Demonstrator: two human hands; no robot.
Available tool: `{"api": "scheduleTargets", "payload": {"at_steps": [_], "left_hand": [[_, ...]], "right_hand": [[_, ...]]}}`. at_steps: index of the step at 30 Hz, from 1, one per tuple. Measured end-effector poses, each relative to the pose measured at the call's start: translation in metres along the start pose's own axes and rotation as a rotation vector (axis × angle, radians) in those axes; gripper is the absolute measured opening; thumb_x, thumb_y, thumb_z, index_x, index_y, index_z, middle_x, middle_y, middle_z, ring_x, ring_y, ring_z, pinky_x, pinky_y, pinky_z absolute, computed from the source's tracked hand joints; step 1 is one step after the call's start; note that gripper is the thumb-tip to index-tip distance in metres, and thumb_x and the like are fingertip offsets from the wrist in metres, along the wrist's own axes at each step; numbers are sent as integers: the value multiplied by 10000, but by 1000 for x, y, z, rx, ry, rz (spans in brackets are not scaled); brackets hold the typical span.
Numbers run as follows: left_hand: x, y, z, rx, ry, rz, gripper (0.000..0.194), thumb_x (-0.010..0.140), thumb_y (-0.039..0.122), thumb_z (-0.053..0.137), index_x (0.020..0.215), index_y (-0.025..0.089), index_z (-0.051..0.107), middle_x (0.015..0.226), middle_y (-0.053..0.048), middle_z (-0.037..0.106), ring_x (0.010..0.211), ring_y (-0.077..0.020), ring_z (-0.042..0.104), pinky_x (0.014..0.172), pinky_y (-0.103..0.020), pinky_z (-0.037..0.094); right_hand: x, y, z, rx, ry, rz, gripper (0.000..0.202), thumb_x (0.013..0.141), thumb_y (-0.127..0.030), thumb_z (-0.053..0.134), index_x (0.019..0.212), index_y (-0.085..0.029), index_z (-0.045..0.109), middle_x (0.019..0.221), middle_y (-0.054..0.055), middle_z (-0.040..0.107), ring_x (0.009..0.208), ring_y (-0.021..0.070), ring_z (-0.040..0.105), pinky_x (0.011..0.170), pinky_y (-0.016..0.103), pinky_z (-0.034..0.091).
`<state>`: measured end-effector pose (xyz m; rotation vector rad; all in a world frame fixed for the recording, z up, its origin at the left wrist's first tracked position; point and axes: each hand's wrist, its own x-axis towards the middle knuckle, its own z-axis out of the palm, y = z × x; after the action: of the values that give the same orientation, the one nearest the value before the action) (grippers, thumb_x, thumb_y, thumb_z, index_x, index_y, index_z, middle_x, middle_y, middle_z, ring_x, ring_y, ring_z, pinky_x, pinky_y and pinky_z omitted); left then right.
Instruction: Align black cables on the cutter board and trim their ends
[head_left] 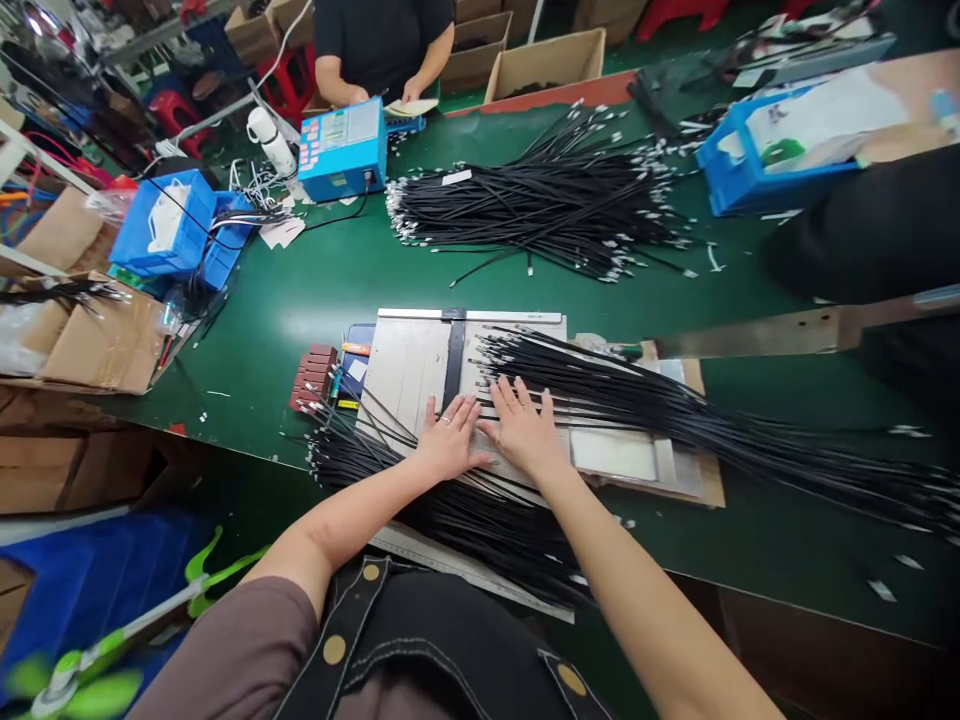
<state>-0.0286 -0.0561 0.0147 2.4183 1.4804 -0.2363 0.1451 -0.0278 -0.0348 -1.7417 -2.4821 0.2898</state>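
My left hand (448,440) lies with fingers apart over a few black cables, near the middle of a pale cutting board (409,365). Close beside it, my right hand (521,425) rests with spread fingers at the end of a bundle of black cables (630,400) that stretches off to the right. A second bundle of black cables (480,530) lies nearer my body, below both hands. A dark bar (454,360) crosses the board just beyond my left hand. Whether single cables sit under my palms is hidden.
A large pile of black cables (540,200) lies farther back on the green table (315,270). At the far edge a co-worker (382,50) sits behind a blue machine (345,150). A long metal blade (765,332) reaches in from the right. Blue bins (169,225) stand left.
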Motion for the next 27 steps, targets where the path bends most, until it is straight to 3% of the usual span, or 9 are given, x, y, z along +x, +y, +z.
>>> {"api": "scheduleTargets", "payload": {"at_steps": [7,13,17,21,27], "left_hand": [[1,-38,-11,-156,-70,-76,932,940,690,400,1615,108,130,1685,-180,82,1550,-400,90,1193,-649,207],[30,-33,-13,-53,-9,94,923,912,722,425,1609,156,210,1681,-120,187,1557,-382,84,1201,-696,135],[26,-20,-14,14,54,93,846,925,729,374,1566,179,355,1638,-110,330,1547,-375,156,1209,-695,125],[33,-12,-15,-5,88,104,832,963,703,276,1575,140,321,1658,-108,271,1543,-337,198,1220,-665,149],[42,-24,-15,4,42,111,856,923,717,407,1575,169,329,1659,-60,278,1555,-340,146,1246,-640,75]], "right_hand": [[21,-36,0,73,-110,-28,652,1019,-483,224,1519,-119,430,1587,141,379,1493,300,286,1202,577,210],[19,0,-10,10,-39,170,675,1027,-494,220,1527,-74,391,1603,169,336,1488,311,297,1186,600,235],[11,10,-8,-17,-43,86,646,1022,-499,261,1497,-102,443,1582,145,384,1470,305,331,1178,614,245],[6,16,-3,-15,29,79,636,1023,-468,265,1496,-81,441,1577,171,384,1444,306,376,1164,586,289],[12,22,-5,-58,3,-2,621,1018,-479,289,1483,-111,473,1568,139,411,1463,313,347,1186,585,246]]}}
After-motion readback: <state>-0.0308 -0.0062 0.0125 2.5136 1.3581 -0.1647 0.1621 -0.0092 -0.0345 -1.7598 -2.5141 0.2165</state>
